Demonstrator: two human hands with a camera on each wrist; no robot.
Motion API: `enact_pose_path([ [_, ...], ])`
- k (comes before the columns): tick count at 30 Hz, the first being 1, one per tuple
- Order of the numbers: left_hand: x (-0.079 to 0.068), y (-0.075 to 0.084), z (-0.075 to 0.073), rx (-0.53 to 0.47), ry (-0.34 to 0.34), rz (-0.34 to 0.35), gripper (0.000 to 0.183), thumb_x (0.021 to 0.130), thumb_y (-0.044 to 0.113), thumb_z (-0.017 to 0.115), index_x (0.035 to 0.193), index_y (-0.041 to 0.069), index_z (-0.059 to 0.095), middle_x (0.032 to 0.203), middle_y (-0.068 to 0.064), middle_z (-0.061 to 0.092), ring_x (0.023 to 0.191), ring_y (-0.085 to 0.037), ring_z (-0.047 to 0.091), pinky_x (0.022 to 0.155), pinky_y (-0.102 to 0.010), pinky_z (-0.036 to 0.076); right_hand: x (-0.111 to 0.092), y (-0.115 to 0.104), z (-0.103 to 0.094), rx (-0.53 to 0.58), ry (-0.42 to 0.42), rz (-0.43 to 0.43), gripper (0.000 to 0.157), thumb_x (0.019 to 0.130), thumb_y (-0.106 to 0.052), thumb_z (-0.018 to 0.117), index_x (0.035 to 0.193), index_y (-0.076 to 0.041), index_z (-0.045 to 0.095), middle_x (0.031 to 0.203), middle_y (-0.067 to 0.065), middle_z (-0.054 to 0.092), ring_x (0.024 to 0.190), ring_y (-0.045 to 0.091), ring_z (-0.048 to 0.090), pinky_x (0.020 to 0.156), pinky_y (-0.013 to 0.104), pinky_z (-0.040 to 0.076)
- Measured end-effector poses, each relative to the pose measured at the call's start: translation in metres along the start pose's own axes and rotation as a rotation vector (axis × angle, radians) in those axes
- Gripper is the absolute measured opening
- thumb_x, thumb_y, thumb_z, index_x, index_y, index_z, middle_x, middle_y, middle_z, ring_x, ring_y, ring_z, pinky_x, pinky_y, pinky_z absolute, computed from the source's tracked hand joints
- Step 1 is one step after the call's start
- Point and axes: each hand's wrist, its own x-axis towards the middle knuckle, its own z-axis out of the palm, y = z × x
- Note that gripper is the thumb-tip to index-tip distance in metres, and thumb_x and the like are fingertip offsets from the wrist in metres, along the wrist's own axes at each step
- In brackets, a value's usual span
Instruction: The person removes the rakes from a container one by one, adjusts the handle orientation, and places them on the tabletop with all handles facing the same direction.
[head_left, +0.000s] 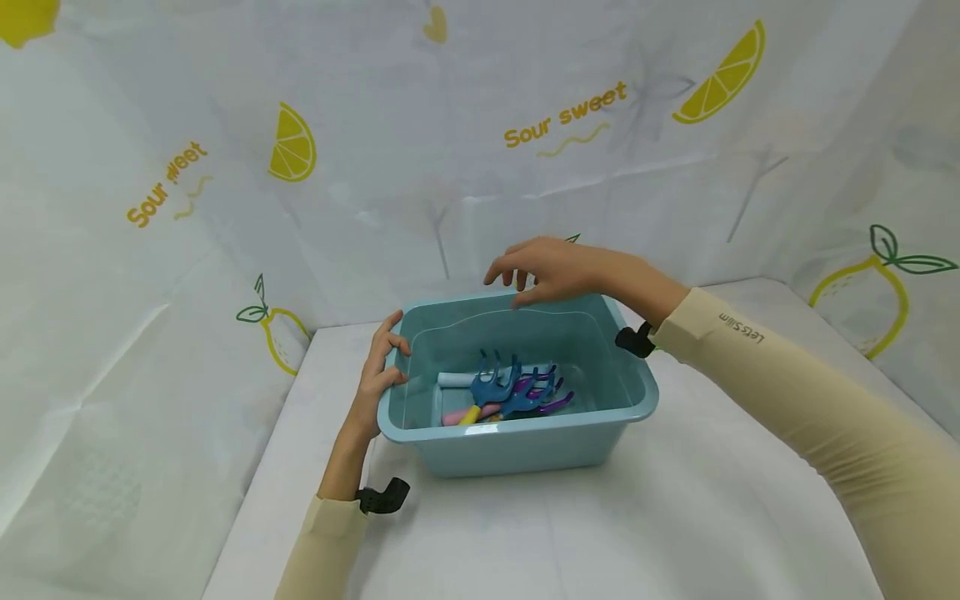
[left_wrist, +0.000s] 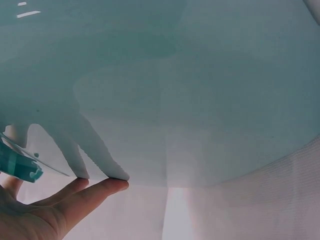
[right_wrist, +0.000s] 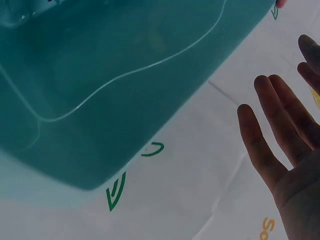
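A light blue plastic basin [head_left: 517, 450] stands tilted toward me on the white surface, its near edge lower in view. My left hand [head_left: 375, 375] grips its left rim, fingertips curled over the edge. In the left wrist view, two fingers of that hand [left_wrist: 75, 200] press on the basin's smooth wall [left_wrist: 210, 110]. Over the far rim hangs my right hand [head_left: 558, 271], fingers loosely spread and holding nothing. The right wrist view shows this hand [right_wrist: 300, 165] apart from the basin [right_wrist: 125, 125]. Inside lie several small toy rakes [head_left: 495, 387] with blue and purple tines.
Among the rakes are a pale blue handle [head_left: 456, 380], a pink handle [head_left: 457, 416] and a yellow one [head_left: 470, 415]. A white sheet [head_left: 390, 233] printed with lemons and "Sour sweet" hangs behind and at both sides. White cloth [head_left: 480, 533] covers the tabletop.
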Motion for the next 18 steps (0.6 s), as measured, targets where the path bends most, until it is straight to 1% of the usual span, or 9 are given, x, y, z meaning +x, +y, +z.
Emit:
enact_pose_path([
  [4,0.000,0.000,0.000,0.003,0.005,-0.002,0.036,0.072,0.008,0.041,0.106,-0.003,0.041,0.173,-0.003,0.015,0.157,-0.038,0.016,0.116,-0.071,0.020,0.015,-0.009,0.008,0.028,-0.048,-0.017,0.042,0.095,-0.020,0.073,0.135,-0.015,0.063,0.123,0.012,0.069,0.107,0.024,0.070,0.101,0.047,0.052],
  [6,0.000,0.001,0.000,0.003,0.007,-0.004,0.036,0.072,0.008,0.041,0.106,-0.005,0.040,0.172,-0.001,0.015,0.157,-0.038,0.016,0.116,-0.071,0.019,0.022,-0.012,0.012,0.043,-0.067,-0.033,0.041,0.095,-0.018,0.072,0.135,-0.014,0.063,0.124,0.013,0.068,0.107,0.024,0.070,0.099,0.047,0.053],
  [9,-0.001,0.000,0.000,0.005,0.009,-0.009,0.037,0.073,0.008,0.041,0.107,-0.006,0.039,0.173,-0.002,0.015,0.157,-0.039,0.016,0.116,-0.073,0.018,0.032,-0.016,0.020,0.048,-0.092,-0.065,0.041,0.095,-0.017,0.071,0.135,-0.013,0.063,0.123,0.014,0.068,0.105,0.024,0.070,0.097,0.045,0.054],
  [12,-0.001,0.000,0.000,0.008,0.012,-0.018,0.036,0.073,0.008,0.040,0.107,-0.004,0.040,0.173,-0.004,0.015,0.157,-0.038,0.016,0.117,-0.074,0.017,0.041,-0.019,0.028,0.055,-0.113,-0.093,0.040,0.095,-0.017,0.071,0.134,-0.012,0.063,0.122,0.014,0.067,0.104,0.025,0.070,0.096,0.043,0.054],
  [18,-0.001,0.000,0.000,0.020,0.012,-0.018,0.034,0.073,0.008,0.040,0.106,-0.001,0.043,0.173,-0.006,0.014,0.156,-0.038,0.016,0.117,-0.074,0.017,0.053,-0.024,0.045,0.071,-0.134,-0.081,0.041,0.095,-0.017,0.071,0.135,-0.012,0.064,0.121,0.012,0.068,0.105,0.025,0.070,0.095,0.040,0.056],
])
